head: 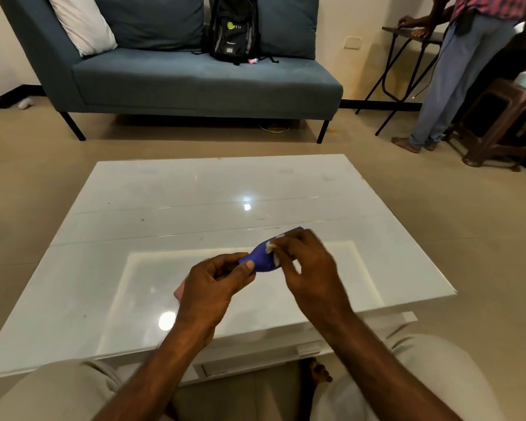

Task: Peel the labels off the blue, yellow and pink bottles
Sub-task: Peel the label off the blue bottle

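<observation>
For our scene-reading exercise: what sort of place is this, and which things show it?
Probably a living room: a blue-grey sofa with cushions, a glossy white coffee table before it, a backpack on the seat.

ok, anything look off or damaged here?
The blue bottle: ragged white label scraps cling where the right hand pinches, so the label seems to tear in bits. The left hand grips its other end. Nothing spilled.

The left grip (pixel 213 281) holds one end of the blue bottle (pixel 263 259). The right grip (pixel 307 262) pinches white label scraps (pixel 270 247) at the bottle's middle. A pink thing (pixel 179 290) peeks out beside the left grip, over the tabletop (pixel 195 192).
</observation>
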